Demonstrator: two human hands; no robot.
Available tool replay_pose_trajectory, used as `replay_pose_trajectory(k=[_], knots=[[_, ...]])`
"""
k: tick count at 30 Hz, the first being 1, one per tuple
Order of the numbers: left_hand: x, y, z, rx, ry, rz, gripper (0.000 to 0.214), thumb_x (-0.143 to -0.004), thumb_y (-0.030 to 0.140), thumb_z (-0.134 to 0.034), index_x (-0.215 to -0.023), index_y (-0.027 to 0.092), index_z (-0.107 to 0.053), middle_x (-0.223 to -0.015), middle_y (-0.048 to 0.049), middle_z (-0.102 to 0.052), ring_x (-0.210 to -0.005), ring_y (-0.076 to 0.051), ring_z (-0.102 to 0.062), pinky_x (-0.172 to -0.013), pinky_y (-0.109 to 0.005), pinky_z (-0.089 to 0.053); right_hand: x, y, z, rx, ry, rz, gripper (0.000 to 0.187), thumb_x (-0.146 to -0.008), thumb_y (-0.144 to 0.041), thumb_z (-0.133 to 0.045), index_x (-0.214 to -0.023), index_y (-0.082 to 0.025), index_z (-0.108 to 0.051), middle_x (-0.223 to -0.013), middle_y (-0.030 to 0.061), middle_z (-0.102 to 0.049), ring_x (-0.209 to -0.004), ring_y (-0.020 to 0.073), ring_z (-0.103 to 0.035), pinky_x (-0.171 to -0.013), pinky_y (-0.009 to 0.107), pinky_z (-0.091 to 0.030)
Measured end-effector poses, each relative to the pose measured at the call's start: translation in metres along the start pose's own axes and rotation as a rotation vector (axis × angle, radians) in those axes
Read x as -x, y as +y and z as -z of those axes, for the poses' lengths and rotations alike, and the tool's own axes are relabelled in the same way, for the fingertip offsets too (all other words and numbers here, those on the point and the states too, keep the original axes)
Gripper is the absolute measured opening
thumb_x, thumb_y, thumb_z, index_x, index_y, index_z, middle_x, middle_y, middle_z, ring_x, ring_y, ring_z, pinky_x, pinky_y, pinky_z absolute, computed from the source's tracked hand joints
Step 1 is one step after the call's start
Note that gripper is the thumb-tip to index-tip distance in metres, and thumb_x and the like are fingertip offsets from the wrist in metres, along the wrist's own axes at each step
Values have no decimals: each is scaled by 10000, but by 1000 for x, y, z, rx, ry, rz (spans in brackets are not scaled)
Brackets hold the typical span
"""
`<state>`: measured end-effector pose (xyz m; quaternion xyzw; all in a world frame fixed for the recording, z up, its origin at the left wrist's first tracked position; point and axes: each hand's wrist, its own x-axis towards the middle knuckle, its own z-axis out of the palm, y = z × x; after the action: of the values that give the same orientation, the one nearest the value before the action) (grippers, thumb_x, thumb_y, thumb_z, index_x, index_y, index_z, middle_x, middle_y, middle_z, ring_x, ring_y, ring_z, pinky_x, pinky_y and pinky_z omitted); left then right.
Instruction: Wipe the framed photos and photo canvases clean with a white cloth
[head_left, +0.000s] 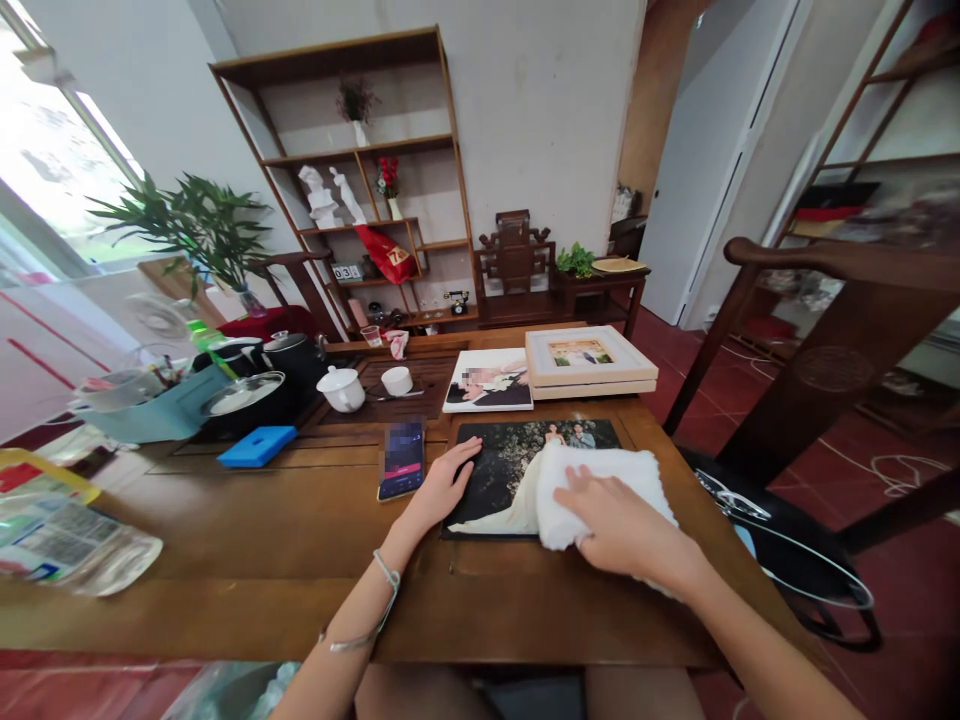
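A dark wedding photo panel (495,475) lies flat on the wooden table in front of me, showing a white gown and two people. My right hand (611,515) presses a folded white towel (637,475) onto the panel's right half, its fingers curled over the cloth. Part of the picture is hidden under the towel. At the panel's left edge rests my left hand (448,480), fingers stretched out and nothing in them. A phone (402,460) with its screen lit lies just left of that hand.
Behind the panel are a photo book (487,382) and stacked framed pictures (592,378). A lidded white cup (341,390), a small white bowl (397,380) and a blue box (257,447) stand to the left. A large plastic bottle (75,540) lies at far left. A wooden chair (832,370) is on the right.
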<state>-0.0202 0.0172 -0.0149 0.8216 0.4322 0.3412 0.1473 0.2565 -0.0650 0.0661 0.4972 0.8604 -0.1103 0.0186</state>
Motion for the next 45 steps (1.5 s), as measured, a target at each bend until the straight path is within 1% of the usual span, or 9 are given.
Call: replay_pose_trajectory(k=[6,14,21,25,29,33,37,39,45], knots=[[0,0,2,-8,-20,0,351,-946,239,-413,-1226,179,-618,-1343,-104,-592,-1284,-231,-526,-1116,-469,-395,-24,3,-17,-99,126,221,575,-685,-145,-535,-1260,-139,-548,-1536,176,-312,-1437,298,-219,-1129,534,-199],[0,2,3,2,-44,11,368,-959,251,-396,-1247,147,-601,-1361,-121,-574,-1309,-231,-500,-1134,-471,-367,-56,81,-16,73,195,-193,721,-795,-125,-432,-1495,-75,-267,-1564,160,-243,-1449,293,-172,-1156,539,-141],[-2,1,1,-4,-43,10,372,-957,239,-388,-1250,149,-599,-1366,-122,-570,-1315,-236,-493,-1135,-475,-364,-15,27,-18,89,68,-331,736,-717,-49,-476,-1437,38,-349,-1473,317,-332,-1343,499,-307,-959,651,-398],[-2,2,0,-2,-30,28,367,-956,238,-389,-1234,135,-607,-1364,-130,-570,-1303,-234,-506,-1130,-465,-375,8,-3,-15,84,-2,-128,708,-693,-94,-508,-1392,3,-449,-1408,307,-437,-1294,472,-407,-926,595,-464],[-1,2,1,1,-32,16,368,-957,243,-391,-1241,139,-601,-1361,-124,-574,-1303,-230,-506,-1131,-459,-374,-6,20,-7,113,57,35,647,-751,-181,-494,-1386,-54,-476,-1419,233,-468,-1271,391,-473,-984,559,-429],[0,0,1,3,-40,9,365,-953,241,-400,-1238,141,-605,-1363,-125,-572,-1301,-233,-508,-1130,-460,-375,-39,57,-15,167,206,-114,677,-798,-164,-456,-1465,-100,-365,-1532,139,-327,-1410,337,-274,-1120,578,-229],[0,-2,0,1,-27,0,355,-947,228,-407,-1225,148,-613,-1351,-124,-582,-1292,-234,-518,-1122,-470,-384,-56,55,-28,180,270,-217,673,-814,-183,-453,-1468,-63,-348,-1532,185,-309,-1408,404,-235,-1089,664,-178],[-1,-3,0,3,-21,-9,351,-943,220,-410,-1219,152,-616,-1344,-123,-588,-1286,-236,-524,-1118,-477,-387,-56,42,-32,159,259,-127,710,-787,-181,-471,-1473,-57,-335,-1539,195,-287,-1414,422,-199,-1085,682,-149],[-1,-4,1,23,-39,-23,359,-935,202,-405,-1218,138,-617,-1343,-135,-587,-1286,-244,-523,-1109,-471,-397,-45,13,-33,10,139,535,823,-698,-193,-513,-1496,-187,-314,-1585,58,-210,-1464,272,-93,-1165,550,-22]])
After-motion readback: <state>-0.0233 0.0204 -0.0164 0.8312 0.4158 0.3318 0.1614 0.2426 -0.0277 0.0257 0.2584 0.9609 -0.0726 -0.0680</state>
